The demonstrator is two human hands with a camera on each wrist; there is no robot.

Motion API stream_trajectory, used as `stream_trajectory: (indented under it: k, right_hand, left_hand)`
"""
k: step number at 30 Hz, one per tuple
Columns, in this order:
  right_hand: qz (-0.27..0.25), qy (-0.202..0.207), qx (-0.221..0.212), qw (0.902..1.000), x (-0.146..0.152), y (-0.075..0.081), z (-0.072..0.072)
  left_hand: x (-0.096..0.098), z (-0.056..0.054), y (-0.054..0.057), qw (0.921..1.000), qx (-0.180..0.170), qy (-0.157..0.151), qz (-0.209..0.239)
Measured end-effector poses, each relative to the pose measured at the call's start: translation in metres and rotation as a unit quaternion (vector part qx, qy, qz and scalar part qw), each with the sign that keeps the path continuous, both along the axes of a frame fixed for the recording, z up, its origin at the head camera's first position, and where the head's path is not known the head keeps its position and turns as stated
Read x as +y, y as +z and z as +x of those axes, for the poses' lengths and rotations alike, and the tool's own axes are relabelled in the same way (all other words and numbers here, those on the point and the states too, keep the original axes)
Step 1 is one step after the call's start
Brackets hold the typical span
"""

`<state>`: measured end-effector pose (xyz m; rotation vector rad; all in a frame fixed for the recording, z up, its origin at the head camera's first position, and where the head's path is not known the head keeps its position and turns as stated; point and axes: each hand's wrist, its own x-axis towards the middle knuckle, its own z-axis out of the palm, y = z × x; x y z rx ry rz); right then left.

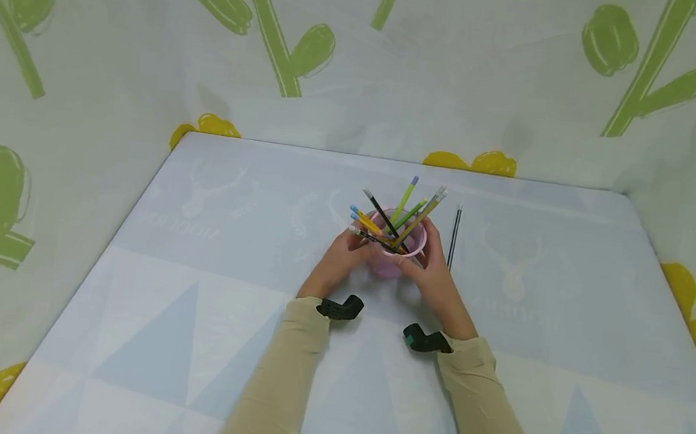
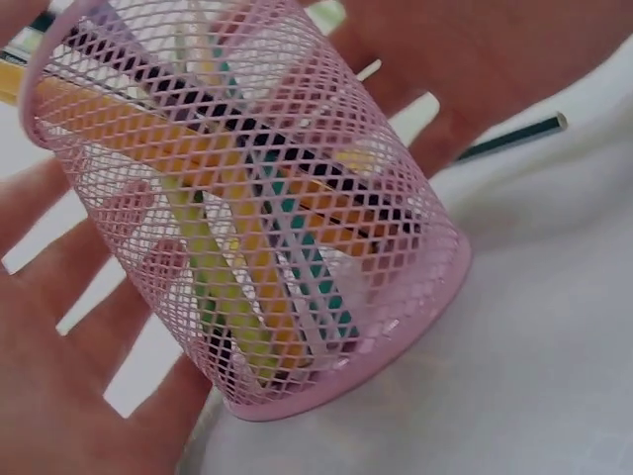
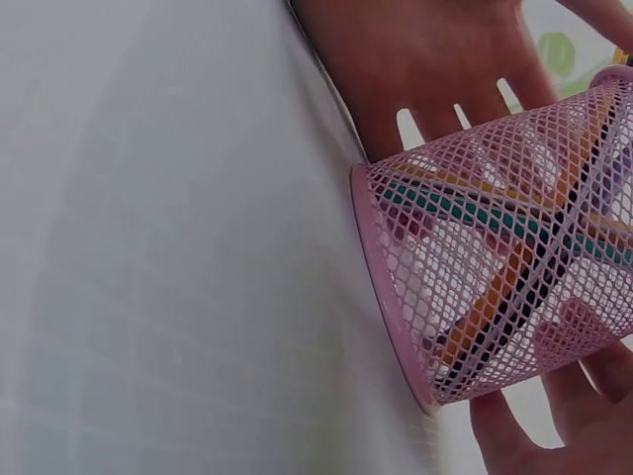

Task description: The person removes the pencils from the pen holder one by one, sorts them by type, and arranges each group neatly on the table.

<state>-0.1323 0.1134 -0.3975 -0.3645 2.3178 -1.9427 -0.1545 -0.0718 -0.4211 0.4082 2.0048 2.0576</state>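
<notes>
A pink mesh pencil cup [image 1: 386, 268] stands nearly upright between the two hands, its base close to the table. My left hand [image 1: 339, 260] grips its left side, and my right hand [image 1: 438, 286] grips the opposite side. In the left wrist view, the spread fingers of both hands curve round the mesh wall [image 2: 376, 361]. Several pencils [image 1: 409, 217], in black, yellow and green, lean at different angles inside, their ends poking above the rim. Through the mesh in the right wrist view, their lower parts [image 3: 495, 307] cross one another.
A single dark pencil [image 1: 455, 233] lies on the table just right of the right hand. The pale patterned tabletop [image 1: 179, 341] ends at a far edge, with a leaf-printed curtain [image 1: 400, 94] behind it. A black wrist device [image 1: 340, 308] sits on each forearm.
</notes>
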Motion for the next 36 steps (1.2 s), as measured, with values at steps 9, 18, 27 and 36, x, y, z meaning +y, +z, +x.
stream_trajectory:
  k: [9,18,27,36]
  right_hand:
    - [0.006,0.006,-0.023,0.9997,-0.001,0.002,0.0]
    - [-0.012,-0.001,-0.035,0.9993,-0.002,0.0,-0.002]
    - [-0.01,-0.006,-0.036,0.9993,-0.003,-0.002,0.0]
    - [-0.022,0.004,-0.029,0.9993,-0.002,-0.002,-0.002]
  left_hand:
    - [-0.002,-0.009,-0.016,0.9888,0.041,0.01,0.143]
    - [-0.003,-0.008,-0.016,0.9823,0.016,0.009,0.186]
    - [-0.006,-0.001,-0.002,0.9939,0.048,0.047,0.088]
    - [-0.007,0.0,0.002,0.9885,0.049,0.046,0.136]
